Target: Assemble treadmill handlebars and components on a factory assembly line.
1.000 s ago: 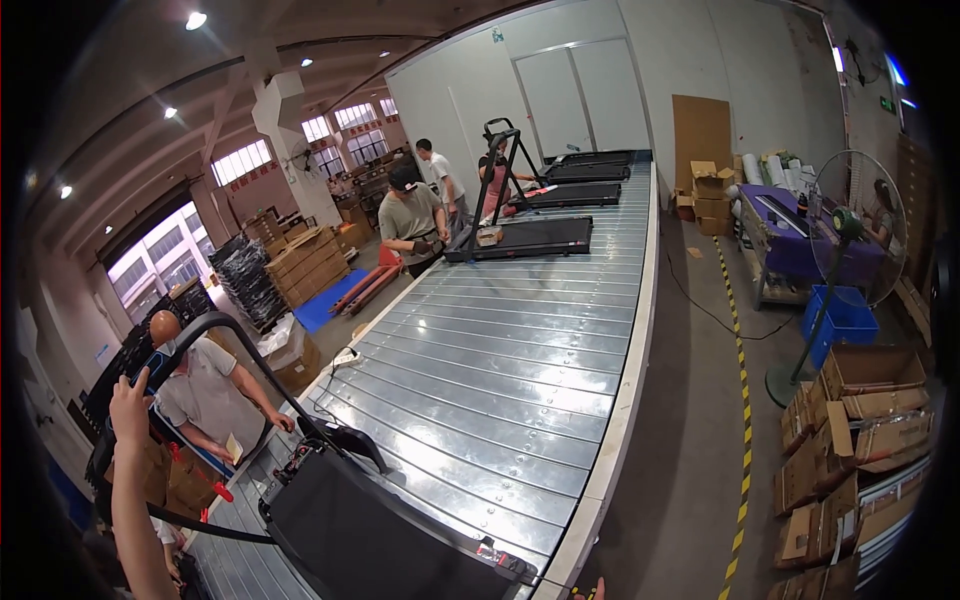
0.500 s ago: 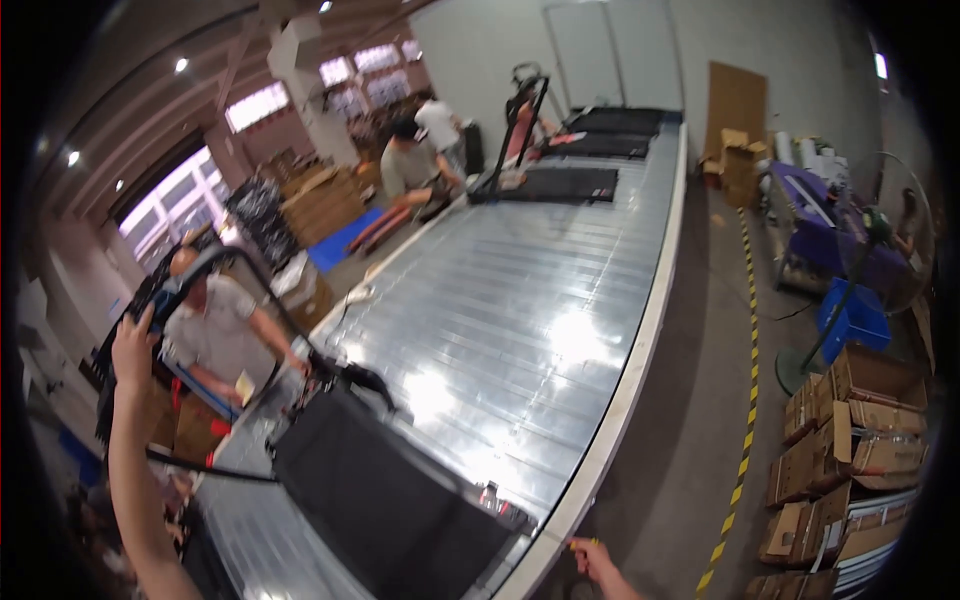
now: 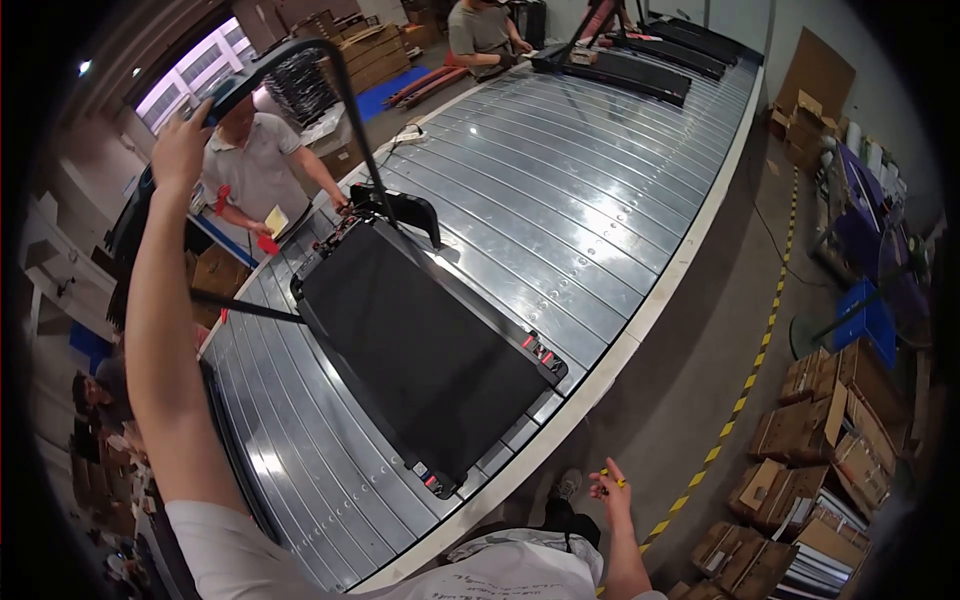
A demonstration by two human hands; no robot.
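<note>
One raised left hand (image 3: pixel 180 150) grips, seemingly, treadmill handlebar (image 3: pixel 300 50).

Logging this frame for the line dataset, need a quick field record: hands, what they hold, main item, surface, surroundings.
left hand: raised high, gripping the black handlebar frame of the treadmill
right hand: low beside the conveyor edge, holding a small yellow item, too small to identify
treadmill: black deck lying flat on the conveyor, frame upright
conveyor: silver slatted metal surface, more treadmills at the far end
co-worker: across the conveyor, hand at the treadmill's front end
floor side: cardboard boxes stacked at right, yellow-black floor tape
</note>
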